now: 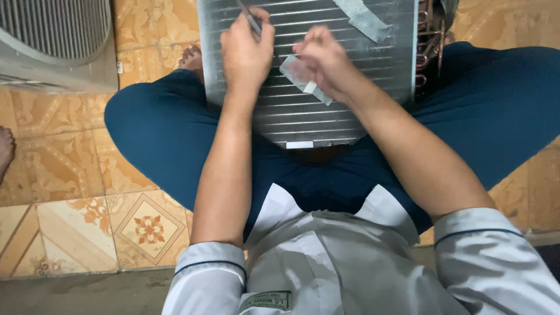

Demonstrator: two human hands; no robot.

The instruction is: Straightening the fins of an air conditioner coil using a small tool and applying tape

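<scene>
One finned coil panel (326,111) across lap; two tape strips: one (364,17) stuck on fins, one (303,79) pinched in right hand (324,61) grip. One thin tool (249,17) clasped in left hand (246,52) grip.

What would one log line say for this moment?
left hand: holds thin metal tool | right hand: pinches tape strip | finned coil: on lap

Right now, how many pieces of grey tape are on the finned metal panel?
3. One strip lies at the panel's top right, one piece sits under the right hand, and one small piece is on the near edge. Hands may hide others.
</scene>
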